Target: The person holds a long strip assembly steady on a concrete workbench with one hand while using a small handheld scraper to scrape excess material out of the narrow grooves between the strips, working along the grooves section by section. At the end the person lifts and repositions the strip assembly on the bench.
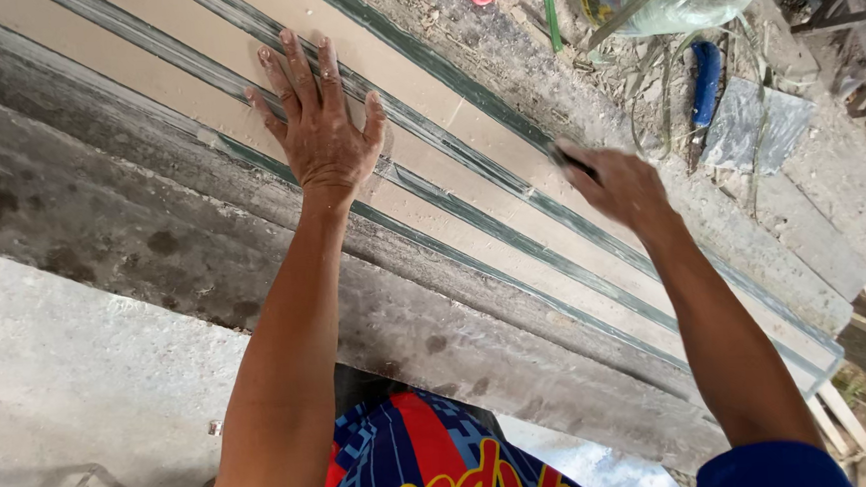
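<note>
Glass strips with green edges lie side by side on a tan board, running from far left to near right across a grey workbench. Left hand is open flat, fingers spread, pressing on the strips. Right hand, blurred, is closed around a small dark tool touching the glass. Blue-handled tool lies far right, well apart.
</note>
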A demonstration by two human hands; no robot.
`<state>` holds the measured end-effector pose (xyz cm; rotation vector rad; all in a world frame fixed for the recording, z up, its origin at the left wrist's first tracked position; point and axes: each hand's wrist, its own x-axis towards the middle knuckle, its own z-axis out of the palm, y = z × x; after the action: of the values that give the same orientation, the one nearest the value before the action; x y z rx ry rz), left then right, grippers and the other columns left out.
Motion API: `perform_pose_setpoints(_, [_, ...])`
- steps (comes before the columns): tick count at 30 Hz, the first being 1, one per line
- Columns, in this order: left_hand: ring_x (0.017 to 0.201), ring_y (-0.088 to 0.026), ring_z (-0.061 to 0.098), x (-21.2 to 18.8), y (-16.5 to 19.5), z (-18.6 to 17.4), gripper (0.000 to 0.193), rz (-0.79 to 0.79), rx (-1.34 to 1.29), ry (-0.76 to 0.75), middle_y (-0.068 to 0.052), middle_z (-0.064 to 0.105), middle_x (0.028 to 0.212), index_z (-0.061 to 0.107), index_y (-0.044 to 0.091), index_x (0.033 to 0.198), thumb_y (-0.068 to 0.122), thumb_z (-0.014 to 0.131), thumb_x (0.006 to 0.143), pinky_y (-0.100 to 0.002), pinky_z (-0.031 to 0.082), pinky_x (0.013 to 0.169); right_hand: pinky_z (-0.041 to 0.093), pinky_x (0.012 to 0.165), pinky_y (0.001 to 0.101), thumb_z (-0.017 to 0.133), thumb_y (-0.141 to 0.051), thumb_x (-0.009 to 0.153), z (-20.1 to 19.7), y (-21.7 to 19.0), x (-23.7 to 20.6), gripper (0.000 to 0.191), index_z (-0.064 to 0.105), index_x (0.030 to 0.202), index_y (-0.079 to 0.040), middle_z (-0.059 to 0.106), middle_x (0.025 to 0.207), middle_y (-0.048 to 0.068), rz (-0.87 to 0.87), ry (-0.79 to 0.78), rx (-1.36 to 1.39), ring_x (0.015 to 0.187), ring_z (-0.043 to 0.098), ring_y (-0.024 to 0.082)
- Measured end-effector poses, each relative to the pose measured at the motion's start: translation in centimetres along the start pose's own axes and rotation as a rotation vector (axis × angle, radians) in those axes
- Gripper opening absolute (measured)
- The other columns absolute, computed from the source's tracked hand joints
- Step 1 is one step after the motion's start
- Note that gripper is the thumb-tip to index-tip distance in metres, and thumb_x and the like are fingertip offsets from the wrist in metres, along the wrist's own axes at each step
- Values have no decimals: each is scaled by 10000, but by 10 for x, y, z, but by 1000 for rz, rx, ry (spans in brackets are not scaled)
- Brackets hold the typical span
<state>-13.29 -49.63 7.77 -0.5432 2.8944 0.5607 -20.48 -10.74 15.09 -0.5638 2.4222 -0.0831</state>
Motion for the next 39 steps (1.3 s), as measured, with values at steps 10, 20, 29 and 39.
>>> perform_pose_setpoints(10, [1589,-414,70,-25,10,2,715,-6,14,-42,-167,111,1720,213,170,1678,588,402,1129,-647,19,1277,552,588,440,497,-416,1093,9,-54,7,433,595,1454,-199,658,850,128,-120,149,112,695,639,271])
perform_pose_setpoints(20, [1564,-412,158,-22,3,17,701,10,45,58,-180,214,1686,252,123,1637,588,392,1132,-648,36,1262,558,501,404,589,-445,1058,71,-9,-103,397,622,1401,-248,671,862,106,-13,119,-256,587,658,260])
perform_pose_setpoints(29, [1552,-399,184,-22,1,21,676,19,34,100,-189,233,1669,262,91,1621,555,361,1140,-620,53,1255,555,437,403,591,-412,1028,31,-95,-27,458,577,1453,-243,657,829,126,-146,84,-275,522,662,255])
perform_pose_setpoints(39, [1582,-260,292,-14,-27,55,626,68,-197,434,-99,377,1660,304,76,1596,501,297,1136,-523,104,1348,579,508,452,593,-366,1029,4,-178,52,447,579,1446,-204,672,824,163,-271,118,-252,573,691,306])
